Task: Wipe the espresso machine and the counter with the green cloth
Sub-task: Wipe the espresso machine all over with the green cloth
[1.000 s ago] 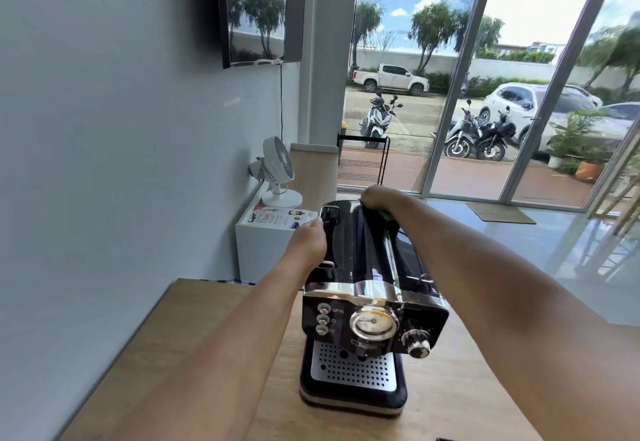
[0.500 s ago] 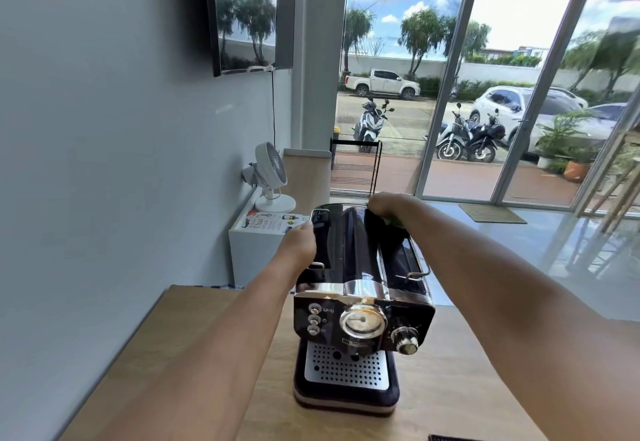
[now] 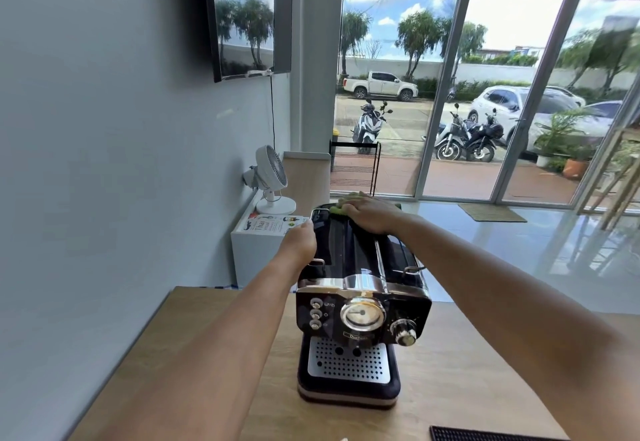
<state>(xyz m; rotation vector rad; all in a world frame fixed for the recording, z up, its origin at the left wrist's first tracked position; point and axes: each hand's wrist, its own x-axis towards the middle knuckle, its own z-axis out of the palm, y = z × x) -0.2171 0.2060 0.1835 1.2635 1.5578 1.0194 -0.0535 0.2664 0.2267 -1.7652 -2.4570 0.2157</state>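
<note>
At machine (image 3: 363, 316) rear edge, right hand (image 3: 372, 213) flat on green cloth (image 3: 341, 205); left hand (image 3: 299, 243) seemingly grips side.

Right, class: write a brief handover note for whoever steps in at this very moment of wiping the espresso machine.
Left-hand grip: braces the espresso machine at its top left edge; fingers hidden.
Right-hand grip: presses the green cloth flat on the machine's rear top.
Done: top wipe under way.
Left: front, sides, then the wooden counter.
</note>
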